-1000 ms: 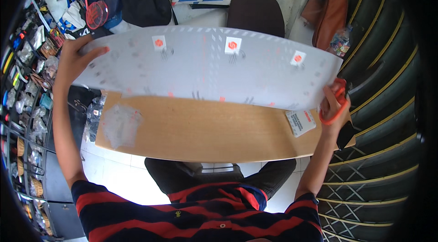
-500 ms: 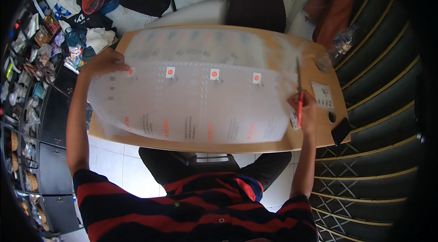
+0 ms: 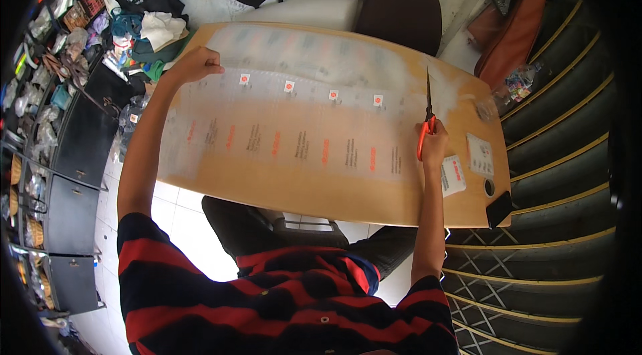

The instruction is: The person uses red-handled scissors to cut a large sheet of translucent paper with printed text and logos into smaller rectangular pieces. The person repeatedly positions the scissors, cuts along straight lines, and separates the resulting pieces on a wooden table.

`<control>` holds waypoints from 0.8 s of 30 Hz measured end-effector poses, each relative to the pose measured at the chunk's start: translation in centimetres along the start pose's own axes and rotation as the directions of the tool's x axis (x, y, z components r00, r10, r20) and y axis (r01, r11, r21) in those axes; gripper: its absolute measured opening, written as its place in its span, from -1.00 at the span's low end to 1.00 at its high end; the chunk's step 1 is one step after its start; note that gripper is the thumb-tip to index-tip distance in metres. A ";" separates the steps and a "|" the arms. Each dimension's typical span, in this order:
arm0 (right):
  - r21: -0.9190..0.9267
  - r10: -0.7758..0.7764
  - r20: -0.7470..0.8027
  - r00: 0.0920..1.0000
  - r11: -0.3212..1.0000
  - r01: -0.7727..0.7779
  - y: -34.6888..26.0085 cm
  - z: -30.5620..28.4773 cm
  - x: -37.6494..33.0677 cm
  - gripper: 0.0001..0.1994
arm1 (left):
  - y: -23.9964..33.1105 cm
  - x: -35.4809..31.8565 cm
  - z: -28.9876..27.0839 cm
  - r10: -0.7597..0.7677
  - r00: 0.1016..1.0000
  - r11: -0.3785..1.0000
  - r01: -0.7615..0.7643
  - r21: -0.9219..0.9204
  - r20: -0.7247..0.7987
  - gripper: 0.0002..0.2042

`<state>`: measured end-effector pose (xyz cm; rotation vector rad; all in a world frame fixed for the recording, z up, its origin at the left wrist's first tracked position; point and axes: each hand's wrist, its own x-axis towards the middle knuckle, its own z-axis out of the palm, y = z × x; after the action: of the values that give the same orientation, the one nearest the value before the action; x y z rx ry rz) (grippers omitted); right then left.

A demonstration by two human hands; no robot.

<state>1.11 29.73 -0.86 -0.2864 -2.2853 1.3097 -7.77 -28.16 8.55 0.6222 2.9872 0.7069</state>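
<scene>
A clear, printed plastic sheet (image 3: 287,134) lies across the wooden table, with a row of small white-and-red labels along it. At its far left edge my left hand (image 3: 197,66) is closed, thumb and fingers pinching the plastic. My right hand (image 3: 436,144), by the sheet's right end, grips a pair of scissors (image 3: 429,104) by the red-orange handles. The dark blades point away from me, over the table. Beyond the labels, a cloudier stretch of plastic (image 3: 301,51) covers the far side; I cannot tell whether it is one piece with the near sheet.
Beside my right wrist are a small white printed packet (image 3: 453,176) and a white card (image 3: 480,154). A black flat object (image 3: 498,209) sits at the table's right corner. A dark chair (image 3: 401,15) stands beyond, crowded shelves (image 3: 73,154) at left, a slatted metal gate (image 3: 535,234) at right.
The near plastic, raised and bulging before, now lies flatter and looks clearer. My left hand has moved away from me and right, its fingers closing tighter. The view has shifted slightly.
</scene>
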 end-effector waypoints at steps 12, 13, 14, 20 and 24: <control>-0.084 -0.012 0.061 0.998 0.996 0.017 0.3 0.5 0.0 -0.79 | -3.0 -0.2 1.1 0.085 0.990 0.986 -0.100 0.132 0.116 -0.94; -0.093 -0.048 0.053 0.997 0.994 0.053 0.8 0.0 0.0 -0.80 | -1.2 0.3 0.8 -0.012 0.987 0.994 -0.005 0.107 0.162 -0.95; -0.135 -0.070 0.032 0.997 0.988 0.074 0.6 -0.1 -0.3 -0.81 | 0.5 0.2 0.3 -0.118 0.971 0.990 0.100 0.094 0.206 -0.95; -0.365 -0.271 -0.027 0.962 0.899 0.243 1.8 0.9 -1.1 -0.85 | 8.4 -1.6 -2.5 0.046 0.985 0.994 -0.061 0.086 0.167 -0.91; -0.435 -0.266 0.031 0.963 0.864 0.252 -0.5 1.0 -2.0 -0.85 | 10.7 -3.6 -4.0 0.053 0.995 0.974 -0.071 0.216 0.086 -0.90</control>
<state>2.32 27.89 -1.44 -0.1349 -2.4693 0.6449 -0.78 -22.48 16.44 0.7363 3.0054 0.3470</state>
